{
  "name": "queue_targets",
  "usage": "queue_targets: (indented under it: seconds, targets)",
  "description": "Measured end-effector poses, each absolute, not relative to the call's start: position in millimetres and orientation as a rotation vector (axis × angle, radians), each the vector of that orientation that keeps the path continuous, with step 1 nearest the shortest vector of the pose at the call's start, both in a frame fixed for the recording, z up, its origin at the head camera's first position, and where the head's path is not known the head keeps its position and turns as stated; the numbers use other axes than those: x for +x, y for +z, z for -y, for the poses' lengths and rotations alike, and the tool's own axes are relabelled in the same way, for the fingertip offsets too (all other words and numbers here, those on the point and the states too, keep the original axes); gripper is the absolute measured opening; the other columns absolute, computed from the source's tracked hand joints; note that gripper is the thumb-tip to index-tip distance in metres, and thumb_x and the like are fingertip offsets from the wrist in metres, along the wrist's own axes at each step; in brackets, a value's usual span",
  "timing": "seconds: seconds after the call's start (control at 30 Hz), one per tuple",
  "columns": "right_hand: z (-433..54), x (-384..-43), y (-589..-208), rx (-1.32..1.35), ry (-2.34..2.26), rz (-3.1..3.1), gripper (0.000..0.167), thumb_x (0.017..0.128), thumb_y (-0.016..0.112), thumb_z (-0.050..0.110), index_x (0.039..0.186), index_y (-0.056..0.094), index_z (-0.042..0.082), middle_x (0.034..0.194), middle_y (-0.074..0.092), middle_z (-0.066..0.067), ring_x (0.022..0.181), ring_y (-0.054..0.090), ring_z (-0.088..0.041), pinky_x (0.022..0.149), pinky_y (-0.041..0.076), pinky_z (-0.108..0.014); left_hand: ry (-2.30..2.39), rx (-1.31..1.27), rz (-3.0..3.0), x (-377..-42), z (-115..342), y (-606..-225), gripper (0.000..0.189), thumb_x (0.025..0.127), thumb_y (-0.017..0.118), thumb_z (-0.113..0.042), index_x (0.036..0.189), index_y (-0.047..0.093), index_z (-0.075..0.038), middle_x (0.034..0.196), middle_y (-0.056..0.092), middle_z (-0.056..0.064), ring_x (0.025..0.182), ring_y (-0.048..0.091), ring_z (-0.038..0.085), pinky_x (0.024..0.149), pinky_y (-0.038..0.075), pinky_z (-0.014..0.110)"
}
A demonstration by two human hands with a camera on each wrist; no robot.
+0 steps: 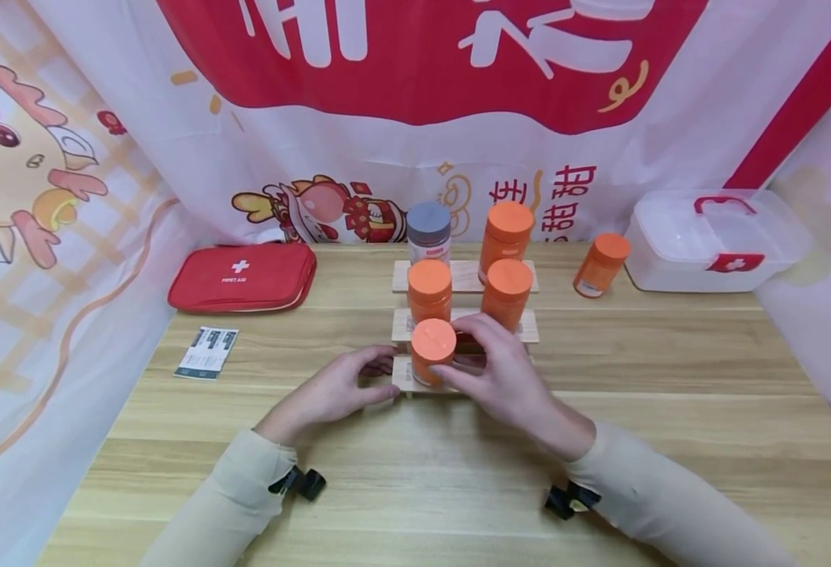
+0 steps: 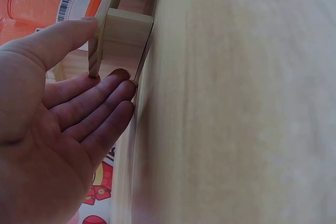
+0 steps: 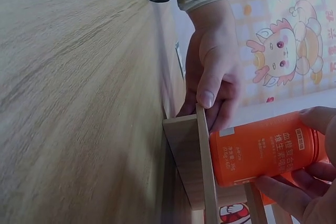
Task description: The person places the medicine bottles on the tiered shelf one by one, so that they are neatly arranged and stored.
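A wooden stepped rack [image 1: 402,376] stands mid-table. On its lowest step is an upright orange supplement bottle [image 1: 432,350], which my right hand [image 1: 507,378] grips from the right side. Chinese print shows on that bottle's label [image 3: 286,148] in the right wrist view. My left hand [image 1: 340,386] holds the left end of the lowest step, its thumb on the board's edge and its fingers below. Two orange bottles stand on the middle step, left [image 1: 429,287] and right [image 1: 507,291]. The top step bears a grey-capped bottle [image 1: 429,228] and another orange-capped bottle [image 1: 507,236].
A smaller orange bottle [image 1: 601,266] stands right of the rack, beside a clear first-aid box [image 1: 713,244]. To the left lie a red first-aid pouch [image 1: 241,277] and a printed packet [image 1: 207,353]. A printed cloth [image 1: 358,146] hangs behind the table.
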State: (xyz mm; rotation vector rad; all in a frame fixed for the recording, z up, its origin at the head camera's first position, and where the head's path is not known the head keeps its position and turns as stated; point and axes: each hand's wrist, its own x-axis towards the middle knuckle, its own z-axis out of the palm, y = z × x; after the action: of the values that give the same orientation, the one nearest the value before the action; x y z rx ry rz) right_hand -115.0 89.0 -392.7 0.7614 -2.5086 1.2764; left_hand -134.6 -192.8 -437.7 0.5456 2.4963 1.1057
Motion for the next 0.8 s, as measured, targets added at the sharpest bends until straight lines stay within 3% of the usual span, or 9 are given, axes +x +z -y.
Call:
queue_targets:
  seconds: [0.47, 0.8]
  targets:
    - [-83.1, -116.2, -395.0, 0.709, 1.258, 2.521, 0.048, 0.086, 0.094, 0.020, 0.125, 0.071, 0.003, 0.124, 0.072, -0.010, 0.116, 0.070, -0.024, 0.101, 0.062, -0.046, 1.112, 0.565, -2.505, -135.0, 191.6, -438.0, 0.065, 0.100, 0.079, -0.029, 0.155, 0.055, -0.005, 0.139, 0.073, 0.007, 0.132, 0.068, 0.027, 0.119, 0.052, 0.052]
    - [-81.1, -114.2, -392.6, 0.700, 1.331, 2.531, 0.048, 0.087, 0.093, 0.017, 0.127, 0.070, 0.003, 0.124, 0.070, -0.010, 0.109, 0.072, -0.021, 0.091, 0.067, -0.036, 1.122, 0.549, -2.489, -133.9, 191.9, -436.4, 0.065, 0.100, 0.079, -0.030, 0.155, 0.055, -0.005, 0.140, 0.072, 0.008, 0.133, 0.067, 0.028, 0.120, 0.051, 0.053]
